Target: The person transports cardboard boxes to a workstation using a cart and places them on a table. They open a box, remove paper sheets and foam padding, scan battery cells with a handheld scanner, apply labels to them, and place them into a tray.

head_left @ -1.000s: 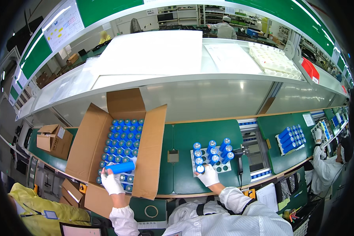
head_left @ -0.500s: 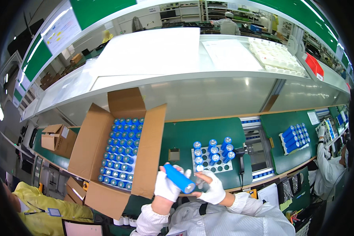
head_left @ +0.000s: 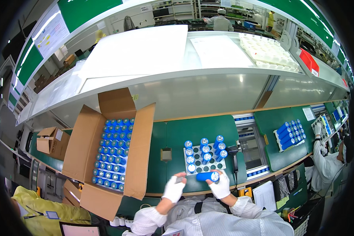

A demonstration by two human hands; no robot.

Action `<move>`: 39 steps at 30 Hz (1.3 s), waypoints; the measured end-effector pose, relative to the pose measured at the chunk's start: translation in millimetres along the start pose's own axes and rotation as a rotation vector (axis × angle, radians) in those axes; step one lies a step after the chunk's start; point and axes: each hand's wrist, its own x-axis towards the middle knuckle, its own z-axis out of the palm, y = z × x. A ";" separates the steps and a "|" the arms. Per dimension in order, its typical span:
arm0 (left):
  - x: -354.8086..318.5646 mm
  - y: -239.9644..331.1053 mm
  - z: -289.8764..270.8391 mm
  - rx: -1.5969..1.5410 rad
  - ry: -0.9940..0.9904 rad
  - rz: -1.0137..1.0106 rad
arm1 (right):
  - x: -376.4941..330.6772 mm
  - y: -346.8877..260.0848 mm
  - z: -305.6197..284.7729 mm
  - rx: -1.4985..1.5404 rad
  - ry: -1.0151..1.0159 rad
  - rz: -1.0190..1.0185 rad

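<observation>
My right hand (head_left: 219,186), in a white glove with bare fingertips, grips a blue cylindrical battery cell (head_left: 202,176). The cell lies almost sideways, its silver end to the right, over the near edge of a white holder tray (head_left: 201,169) with round holes. Several blue cells (head_left: 205,148) stand upright in that tray. To the left of the held cell, apart from it, my gloved left hand (head_left: 174,188) is empty with thumb and fingers apart. An opened cardboard box (head_left: 139,151) on the left contains rows of blue cells (head_left: 113,150).
A corded black handheld device (head_left: 233,154) stands right of the tray. Farther right, another tray of cells (head_left: 290,135) sits on a green mat, near a co-worker in white (head_left: 327,161). A person in yellow (head_left: 47,210) is at lower left. Overhead runs a white shelf (head_left: 153,76).
The blue cell has gone from my left hand to my right and swung nearly level, moving right toward the tray. My left hand has let go. The whole view has shifted slightly.
</observation>
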 end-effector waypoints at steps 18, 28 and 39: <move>26.6 -43.2 -252.9 1.499 0.287 -0.085 | 34.2 64.7 34.5 -0.216 -0.060 0.115; 12.1 -12.1 -243.9 1.208 0.340 -0.010 | 36.1 79.8 41.4 -0.420 -0.165 0.145; -31.5 66.7 -197.3 -0.279 0.808 0.465 | 39.5 70.3 33.5 -0.353 -0.161 0.250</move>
